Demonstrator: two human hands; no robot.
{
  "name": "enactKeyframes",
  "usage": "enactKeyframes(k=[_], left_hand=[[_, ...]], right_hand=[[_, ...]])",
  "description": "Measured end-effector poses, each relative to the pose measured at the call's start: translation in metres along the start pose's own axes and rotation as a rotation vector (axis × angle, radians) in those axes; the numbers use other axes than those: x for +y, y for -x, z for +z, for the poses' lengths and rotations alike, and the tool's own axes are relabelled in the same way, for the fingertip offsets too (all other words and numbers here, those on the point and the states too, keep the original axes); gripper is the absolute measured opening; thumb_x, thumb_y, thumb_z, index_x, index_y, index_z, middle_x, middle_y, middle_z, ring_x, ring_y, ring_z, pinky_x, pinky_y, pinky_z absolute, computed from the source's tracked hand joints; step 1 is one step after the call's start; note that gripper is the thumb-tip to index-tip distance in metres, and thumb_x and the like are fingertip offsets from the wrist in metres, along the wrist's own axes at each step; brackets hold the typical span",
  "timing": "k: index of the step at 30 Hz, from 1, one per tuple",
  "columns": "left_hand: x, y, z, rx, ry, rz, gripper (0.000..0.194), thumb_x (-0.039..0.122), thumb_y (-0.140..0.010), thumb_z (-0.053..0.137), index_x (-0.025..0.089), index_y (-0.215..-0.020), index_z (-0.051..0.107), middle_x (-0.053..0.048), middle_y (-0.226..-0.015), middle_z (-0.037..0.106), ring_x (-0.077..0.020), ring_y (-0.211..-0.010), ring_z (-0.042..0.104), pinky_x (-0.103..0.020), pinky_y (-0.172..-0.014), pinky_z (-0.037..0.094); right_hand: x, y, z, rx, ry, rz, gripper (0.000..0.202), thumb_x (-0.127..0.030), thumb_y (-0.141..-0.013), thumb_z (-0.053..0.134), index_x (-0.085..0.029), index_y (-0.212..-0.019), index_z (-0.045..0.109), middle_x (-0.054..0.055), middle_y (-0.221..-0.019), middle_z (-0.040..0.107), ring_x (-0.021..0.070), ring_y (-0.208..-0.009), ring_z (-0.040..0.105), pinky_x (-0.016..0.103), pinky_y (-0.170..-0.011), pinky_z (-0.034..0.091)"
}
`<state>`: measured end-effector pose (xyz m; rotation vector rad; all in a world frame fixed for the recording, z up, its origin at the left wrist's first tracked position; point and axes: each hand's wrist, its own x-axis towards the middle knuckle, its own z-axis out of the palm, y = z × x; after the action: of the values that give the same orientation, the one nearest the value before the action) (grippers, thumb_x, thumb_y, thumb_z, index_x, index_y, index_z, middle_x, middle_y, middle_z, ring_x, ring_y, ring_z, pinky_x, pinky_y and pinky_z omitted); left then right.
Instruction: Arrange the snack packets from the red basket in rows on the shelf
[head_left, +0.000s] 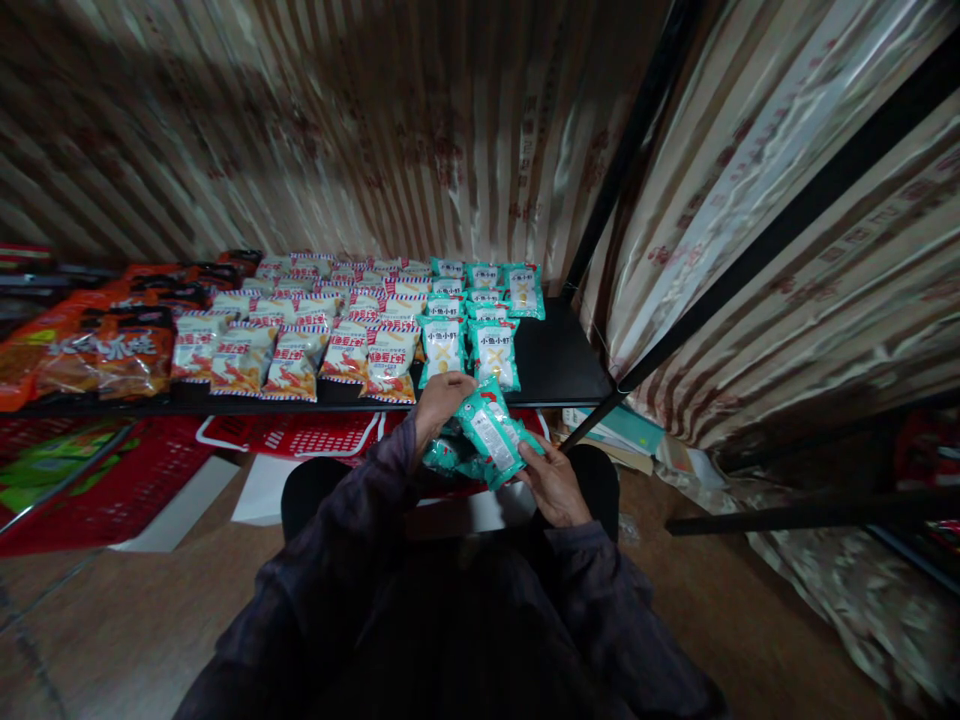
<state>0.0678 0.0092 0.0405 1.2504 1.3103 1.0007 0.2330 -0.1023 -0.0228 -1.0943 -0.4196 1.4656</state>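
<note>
Between my hands, in front of the shelf edge, is a teal snack bag (491,435) with its printed back facing up. My left hand (444,402) pinches its upper left corner. Lower down on the right, my right hand (553,482) grips the bag's other end; a second teal bag may lie beneath it, but I cannot tell. Just beyond, teal and white snack bags (493,355) stand in rows on the black shelf (562,365). More teal bags (444,455) show below my left hand, partly hidden.
White snack bags with striped edges (300,358) and orange and black bags (135,352) fill the shelf leftward. Red baskets (289,437) sit under it. Black metal posts (720,330) slant on the right, before pleated curtains (375,130). Books or papers (622,430) lie beneath the shelf's right end.
</note>
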Motion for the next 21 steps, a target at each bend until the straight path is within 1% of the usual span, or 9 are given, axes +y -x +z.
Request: enactKeyframes(k=[3, 5, 8, 11, 13, 15, 18, 21], left_hand=[[-0.002, 0.003, -0.001, -0.017, 0.047, 0.009, 0.018, 0.03, -0.068, 0.066, 0.015, -0.075, 0.071, -0.002, -0.073, 0.07, -0.0163, -0.071, 0.062, -0.027, -0.071, 0.045], [-0.004, 0.008, -0.001, 0.016, 0.072, 0.026, 0.019, 0.029, -0.068, 0.066, 0.015, -0.081, 0.07, -0.003, -0.077, 0.07, -0.0167, -0.074, 0.063, -0.027, -0.073, 0.046], [-0.01, 0.017, 0.0, 0.088, 0.063, 0.089, 0.021, 0.027, -0.07, 0.066, 0.016, -0.087, 0.07, -0.004, -0.08, 0.07, -0.0172, -0.077, 0.063, -0.028, -0.075, 0.047], [-0.014, 0.028, 0.001, 0.107, 0.049, 0.114, 0.023, 0.03, -0.071, 0.067, 0.016, -0.089, 0.071, -0.004, -0.081, 0.069, -0.017, -0.075, 0.061, -0.028, -0.072, 0.047], [-0.016, 0.033, 0.003, 0.104, 0.111, 0.066, 0.025, 0.031, -0.071, 0.069, 0.016, -0.091, 0.07, -0.004, -0.081, 0.068, -0.0159, -0.07, 0.06, -0.027, -0.067, 0.048], [-0.016, 0.037, 0.005, 0.099, 0.225, -0.004, 0.028, 0.031, -0.07, 0.071, 0.015, -0.093, 0.067, -0.003, -0.081, 0.067, -0.0144, -0.069, 0.059, -0.025, -0.063, 0.048], [-0.016, 0.039, 0.007, 0.095, 0.357, -0.099, 0.031, 0.031, -0.069, 0.074, 0.015, -0.094, 0.064, -0.002, -0.078, 0.065, -0.0127, -0.069, 0.06, -0.023, -0.062, 0.049], [-0.018, 0.04, 0.007, 0.093, 0.405, -0.15, 0.033, 0.029, -0.069, 0.076, 0.015, -0.095, 0.062, 0.0, -0.072, 0.063, -0.0118, -0.066, 0.061, -0.023, -0.062, 0.05]], right_hand=[[-0.002, 0.002, 0.002, 0.021, -0.03, 0.002, 0.048, -0.036, -0.052, 0.091, -0.02, -0.093, 0.07, 0.002, -0.084, 0.076, 0.0191, -0.076, 0.071, 0.033, -0.072, 0.06], [-0.005, 0.003, 0.004, 0.037, -0.05, 0.0, 0.047, -0.035, -0.05, 0.092, -0.02, -0.09, 0.071, 0.001, -0.082, 0.076, 0.0186, -0.074, 0.071, 0.031, -0.071, 0.061], [-0.007, 0.004, 0.007, 0.057, -0.076, -0.013, 0.047, -0.034, -0.047, 0.093, -0.02, -0.087, 0.071, 0.001, -0.081, 0.076, 0.019, -0.074, 0.071, 0.032, -0.071, 0.061], [-0.009, 0.004, 0.009, 0.06, -0.073, -0.016, 0.047, -0.033, -0.048, 0.092, -0.02, -0.087, 0.071, 0.001, -0.082, 0.076, 0.0196, -0.073, 0.071, 0.033, -0.07, 0.061], [-0.009, 0.005, 0.008, 0.061, -0.068, -0.01, 0.044, -0.032, -0.05, 0.091, -0.02, -0.086, 0.071, 0.001, -0.082, 0.076, 0.0192, -0.073, 0.071, 0.032, -0.068, 0.061], [-0.009, 0.005, 0.008, 0.067, -0.073, -0.004, 0.041, -0.032, -0.051, 0.09, -0.021, -0.085, 0.071, 0.001, -0.081, 0.075, 0.018, -0.071, 0.07, 0.03, -0.065, 0.061], [-0.009, 0.005, 0.006, 0.06, -0.07, 0.0, 0.038, -0.031, -0.053, 0.09, -0.02, -0.084, 0.071, 0.001, -0.079, 0.075, 0.0164, -0.067, 0.069, 0.028, -0.063, 0.06], [-0.008, 0.004, 0.004, 0.048, -0.038, -0.011, 0.038, -0.032, -0.055, 0.089, -0.02, -0.086, 0.071, 0.0, -0.079, 0.075, 0.0162, -0.068, 0.069, 0.028, -0.064, 0.06]])
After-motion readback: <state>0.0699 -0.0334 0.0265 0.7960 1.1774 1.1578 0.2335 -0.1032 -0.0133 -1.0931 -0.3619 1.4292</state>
